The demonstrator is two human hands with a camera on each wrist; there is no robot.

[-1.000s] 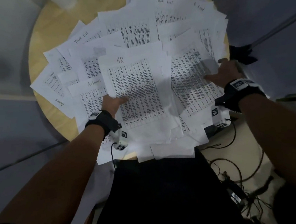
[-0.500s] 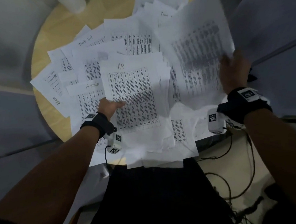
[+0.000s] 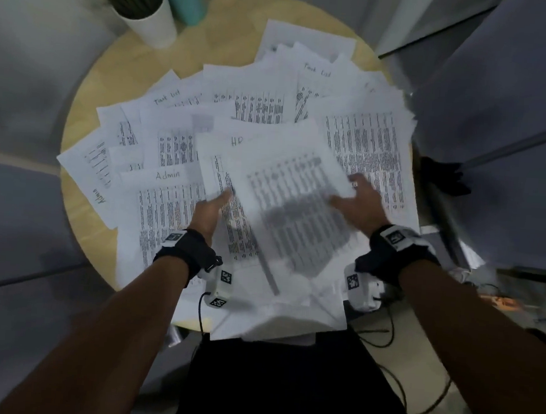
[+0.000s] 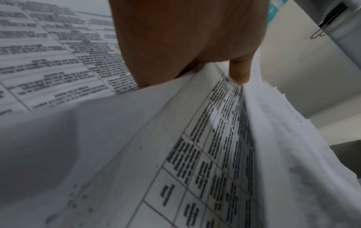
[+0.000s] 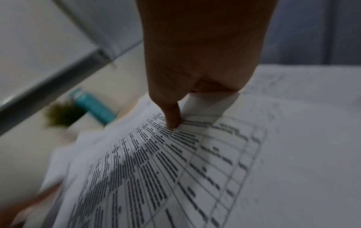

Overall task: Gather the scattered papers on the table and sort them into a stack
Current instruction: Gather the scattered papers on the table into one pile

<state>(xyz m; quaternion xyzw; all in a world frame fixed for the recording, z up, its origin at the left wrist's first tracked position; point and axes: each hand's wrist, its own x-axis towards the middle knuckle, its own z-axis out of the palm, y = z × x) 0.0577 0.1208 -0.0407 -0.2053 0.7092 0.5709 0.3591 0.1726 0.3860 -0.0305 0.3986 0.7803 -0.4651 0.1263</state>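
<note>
You've got your right hand point(image 3: 360, 203) pinching that white printed sheet point(image 3: 298, 202) over the HR-headed paper pile point(image 3: 213, 157) your left hand point(image 3: 210, 209) grips, ready to stack.

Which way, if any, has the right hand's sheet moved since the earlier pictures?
Yes. The right hand has carried the sheet leftward from the table's right edge; it now overlaps the HR sheet.

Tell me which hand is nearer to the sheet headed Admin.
Left. The left hand pinches the HR sheet right beside the Admin sheet; the right hand grips a printed sheet farther right, apart from it.
</note>
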